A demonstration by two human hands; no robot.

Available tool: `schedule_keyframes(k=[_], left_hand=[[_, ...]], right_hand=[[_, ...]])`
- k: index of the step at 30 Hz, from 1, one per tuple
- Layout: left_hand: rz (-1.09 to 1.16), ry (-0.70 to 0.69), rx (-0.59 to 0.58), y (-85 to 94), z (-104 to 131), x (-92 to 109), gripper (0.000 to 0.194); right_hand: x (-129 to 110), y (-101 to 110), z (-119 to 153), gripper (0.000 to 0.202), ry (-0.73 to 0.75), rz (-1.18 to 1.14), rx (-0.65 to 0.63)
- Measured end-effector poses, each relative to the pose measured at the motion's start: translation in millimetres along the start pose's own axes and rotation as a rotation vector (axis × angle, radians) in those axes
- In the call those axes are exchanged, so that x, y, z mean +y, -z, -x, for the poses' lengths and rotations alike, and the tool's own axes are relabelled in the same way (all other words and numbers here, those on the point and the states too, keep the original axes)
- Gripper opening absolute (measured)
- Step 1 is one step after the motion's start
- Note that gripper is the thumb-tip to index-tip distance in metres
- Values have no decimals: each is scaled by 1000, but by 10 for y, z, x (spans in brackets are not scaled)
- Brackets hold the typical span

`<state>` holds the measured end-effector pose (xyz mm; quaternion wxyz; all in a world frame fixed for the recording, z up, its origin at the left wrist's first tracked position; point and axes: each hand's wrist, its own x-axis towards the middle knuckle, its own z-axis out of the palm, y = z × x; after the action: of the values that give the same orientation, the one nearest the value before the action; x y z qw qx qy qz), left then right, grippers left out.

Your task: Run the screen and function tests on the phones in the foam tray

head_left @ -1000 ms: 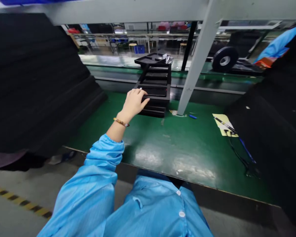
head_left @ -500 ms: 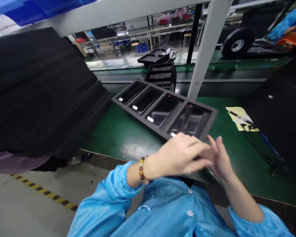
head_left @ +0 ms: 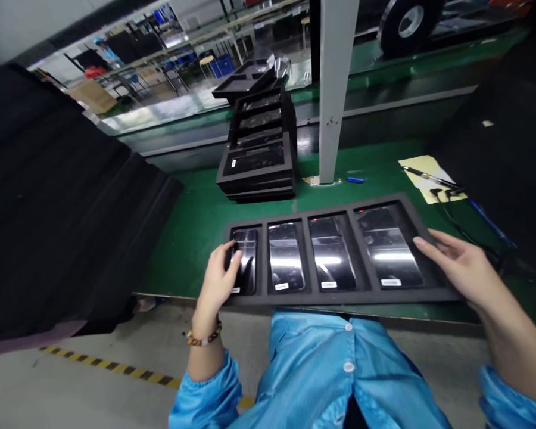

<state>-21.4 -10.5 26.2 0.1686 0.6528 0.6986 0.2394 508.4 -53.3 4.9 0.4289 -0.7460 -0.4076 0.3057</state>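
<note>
Steady the black tray (head_left: 355, 297) evenly — held endwise in left grip (head_left: 218, 277) and right grip (head_left: 467, 268) — without pressing the glossy panels (head_left: 286, 256).

We count one left hand (head_left: 218, 274), one right hand (head_left: 462, 265) and one bracelet (head_left: 204, 339). In the near tray (head_left: 339, 298) we number four compartments (head_left: 356, 257), four panels (head_left: 286, 253) and four white labels (head_left: 281, 286), one per panel. Beyond, we find one stack (head_left: 256, 179) of trays, its layers too dark to count; one post (head_left: 333, 89); one reel (head_left: 411, 24); one yellow note (head_left: 422, 164), bearing one pen (head_left: 429, 176).
</note>
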Motion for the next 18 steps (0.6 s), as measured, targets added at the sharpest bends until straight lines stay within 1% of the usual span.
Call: schedule_keyframes(k=[1,2,3,4,6,7,8,9,10,13,15,18], left_hand=[[-16,-27,-13,-99,56,44,57],[-46,-45,-8,-186,106,116,59],[-88,-58,7,-257,144,204,61],[-131,-73,25,-312,171,296,63],[-218,-128,37,-381,193,467,64],[-261,-160,33,-401,193,542,64],[-304,-180,27,-416,188,609,64],[-345,-181,24,-427,181,671,65],[-386,-167,25,-436,171,729,65],[-473,-105,24,-451,138,865,65],[-462,-110,-9,-452,123,909,63],[-351,-151,-58,-452,129,890,54]], right_hand=[[38,57,-71,67,-20,43,-4],[63,89,-127,68,-2,105,12],[73,96,-162,68,63,188,47],[71,78,-173,66,172,284,76],[39,-16,-122,64,439,488,100],[12,-80,-70,65,546,582,93],[-19,-147,-11,66,607,659,78],[-53,-211,49,69,614,713,71],[-89,-268,101,71,591,757,78],[-192,-377,185,76,486,798,97],[-242,-390,191,75,442,736,79],[-278,-342,191,70,393,566,73]])
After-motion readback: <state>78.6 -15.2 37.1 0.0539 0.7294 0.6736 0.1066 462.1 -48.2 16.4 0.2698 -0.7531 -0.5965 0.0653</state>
